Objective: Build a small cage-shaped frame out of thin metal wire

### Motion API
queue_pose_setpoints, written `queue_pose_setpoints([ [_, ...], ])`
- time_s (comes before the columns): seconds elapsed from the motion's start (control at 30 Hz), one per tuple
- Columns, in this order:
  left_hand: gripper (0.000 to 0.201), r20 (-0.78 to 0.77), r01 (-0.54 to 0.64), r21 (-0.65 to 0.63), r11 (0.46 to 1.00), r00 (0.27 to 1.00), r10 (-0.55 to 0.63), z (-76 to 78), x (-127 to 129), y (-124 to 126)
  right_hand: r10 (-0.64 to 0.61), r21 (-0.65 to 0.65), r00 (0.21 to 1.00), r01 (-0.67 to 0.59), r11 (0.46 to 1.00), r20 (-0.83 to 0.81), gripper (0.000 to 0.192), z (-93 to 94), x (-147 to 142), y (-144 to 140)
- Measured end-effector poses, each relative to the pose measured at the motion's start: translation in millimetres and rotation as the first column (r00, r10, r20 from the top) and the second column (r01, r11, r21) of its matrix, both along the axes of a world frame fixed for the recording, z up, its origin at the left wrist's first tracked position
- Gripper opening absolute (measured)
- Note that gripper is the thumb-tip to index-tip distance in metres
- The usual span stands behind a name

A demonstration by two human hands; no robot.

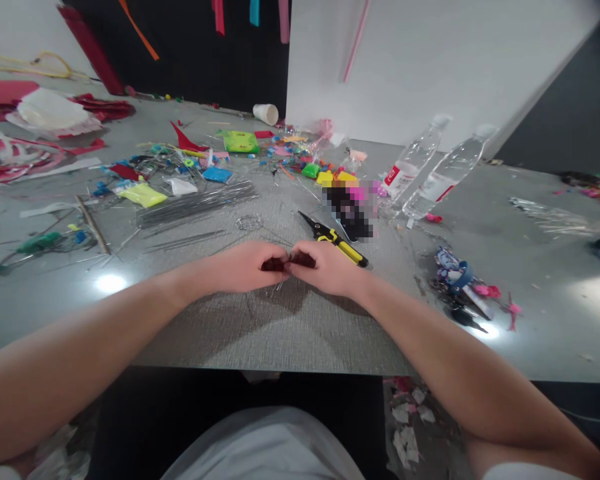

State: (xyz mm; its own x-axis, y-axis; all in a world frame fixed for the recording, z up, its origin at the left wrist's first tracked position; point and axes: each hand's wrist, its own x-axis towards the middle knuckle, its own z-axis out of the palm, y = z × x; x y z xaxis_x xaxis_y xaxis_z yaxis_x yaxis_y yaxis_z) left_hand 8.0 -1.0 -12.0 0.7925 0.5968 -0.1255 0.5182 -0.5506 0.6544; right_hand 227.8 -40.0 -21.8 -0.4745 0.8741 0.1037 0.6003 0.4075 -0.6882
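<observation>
Big grey table (545,267), two hands at its near middle, left hand (247,267) and right hand (325,267). Two bottles (413,173) far right, one wire bundle (197,205) to the left. One pair of pliers (333,239) just beyond the right hand, nose far-left; one tipped cup (266,114) at the far side. Both hands' fingers are pinched narrow on thin wire (279,288) between them, ends poking near-left, long axis mostly hidden by the hands.
</observation>
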Motion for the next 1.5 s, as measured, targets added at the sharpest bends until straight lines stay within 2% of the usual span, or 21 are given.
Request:
queue_pose_setpoints([
  [0.83,0.024,-0.032,-0.001,0.004,1.0,1.0,0.001,-2.7,-0.6,1.5,0.002,-0.01,1.0,-0.002,1.0,-0.015,0.014,-0.2,-0.1,-0.2],
  [1.0,0.022,-0.009,-0.007,0.007,1.0,1.0,0.007,1.2,0.8,0.6,0.007,0.013,1.0,-0.007,1.0,-0.013,0.016,-1.9,-0.2,0.7],
  [1.17,0.022,0.03,-0.076,-0.096,0.993,0.996,0.079,4.5,2.6,1.1,0.006,0.042,0.999,-0.005,0.999,-0.044,0.021,-0.7,-0.9,0.2],
  [1.5,0.022,0.021,-0.115,-0.179,0.977,0.992,0.121,4.9,2.3,2.6,-0.055,-0.081,0.978,0.04,0.996,-0.201,0.016,-1.9,-2.1,0.5],
])
